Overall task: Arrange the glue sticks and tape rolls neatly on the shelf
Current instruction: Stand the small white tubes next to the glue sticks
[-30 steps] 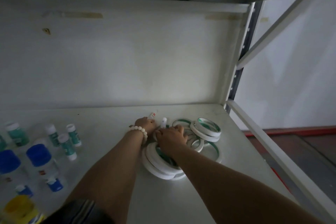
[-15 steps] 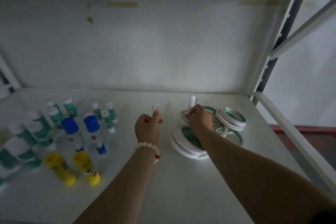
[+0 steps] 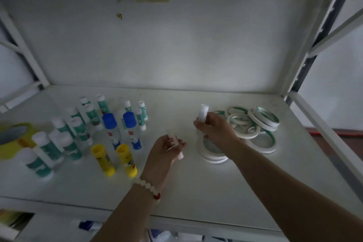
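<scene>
1. Shelf (image 3: pixel 196 192): white board with a white back panel, seen from the head camera; both forearms reach over its front edge.
2. Left hand (image 3: pixel 165 149): fingers closed around a small white glue stick (image 3: pixel 173 142) with a red mark, held just above the board near its middle; a bead bracelet (image 3: pixel 148 187) circles the wrist.
3. Right hand (image 3: pixel 215 127): fingers closed around a second white glue stick (image 3: pixel 203 113), whose upper end stands out above the fist, over the left edge of the tape pile.
4. Tape rolls (image 3: pixel 253 124): white rings with green inner cores, lying overlapped in a loose heap on the right part of the board; a short stack (image 3: pixel 213 152) sits beneath the right wrist.
5. Standing glue sticks (image 3: pixel 78 133): green-and-white tubes grouped upright on the left part, with two blue-capped bottles (image 3: pixel 119 127) among them and two yellow sticks (image 3: pixel 114 160) in front, tilted.
6. Yellow roll (image 3: pixel 13 139): at the left edge, partly cut off and blurred.
</scene>
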